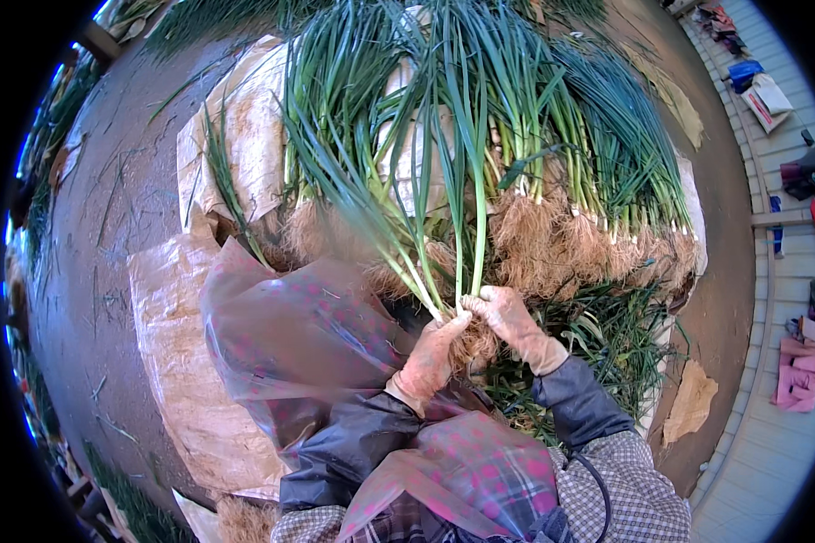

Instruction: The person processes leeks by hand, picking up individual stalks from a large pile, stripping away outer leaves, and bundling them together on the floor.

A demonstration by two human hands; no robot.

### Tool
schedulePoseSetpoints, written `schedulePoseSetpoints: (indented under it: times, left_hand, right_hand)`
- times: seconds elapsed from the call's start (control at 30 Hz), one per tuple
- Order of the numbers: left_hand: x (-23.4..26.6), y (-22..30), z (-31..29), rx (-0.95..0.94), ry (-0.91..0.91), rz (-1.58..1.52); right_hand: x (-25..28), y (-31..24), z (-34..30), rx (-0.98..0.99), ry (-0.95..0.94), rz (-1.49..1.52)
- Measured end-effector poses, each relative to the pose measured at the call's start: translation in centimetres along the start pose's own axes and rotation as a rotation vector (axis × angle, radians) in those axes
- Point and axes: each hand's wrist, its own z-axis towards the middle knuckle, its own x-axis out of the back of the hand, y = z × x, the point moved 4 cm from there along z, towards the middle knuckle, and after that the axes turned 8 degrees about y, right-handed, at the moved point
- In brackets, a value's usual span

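Spatial layout, viewed from above.
Long green-and-white onion stalks (479,226) extend forward from between the left hand (428,358) and right hand (514,326); beyond lies a row of bushy-rooted green onions (638,154) on crinkled beige sheeting (244,136); loose green leaf trimmings (611,348) lie rightward, a torn flat tan scrap (691,401) farther right.

I have the left hand (428,360) and right hand (513,326) on long green onions (479,226), gripped by their pale lower ends.
I see their roots (472,346) bunched between the hands. On the far side I make out a thick row of leafy onions (620,136) lying on pale sacking (244,113), root ends toward the near side. A patterned plastic cover (290,312) spreads at left, and loose green leaves (611,362) heap at right.
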Motion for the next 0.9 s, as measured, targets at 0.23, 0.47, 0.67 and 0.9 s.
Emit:
schedulePoseSetpoints:
  times: [0.23, 0.47, 0.67, 0.9]
  left_hand:
    - [1.4, -2.1, 1.2, -0.08, 0.068, -0.093]
    - [-1.0, 0.0, -0.4, 0.101, -0.131, -0.38]
    - [0.2, 0.0, 0.3, -0.023, -0.175, -0.022]
    - [-0.3, -1.9, 0.1, -0.009, -0.042, -0.152]
  right_hand:
    - [-1.7, -2.6, -2.9, 0.675, 0.506, -0.508]
    - [-3.5, 8.6, -3.5, 0.343, 0.359, -0.22]
    - [1.6, -2.2, -2.2, -0.129, -0.14, 0.505]
    - [0.1, -3.7, -3.2, 0.624, 0.224, -0.629]
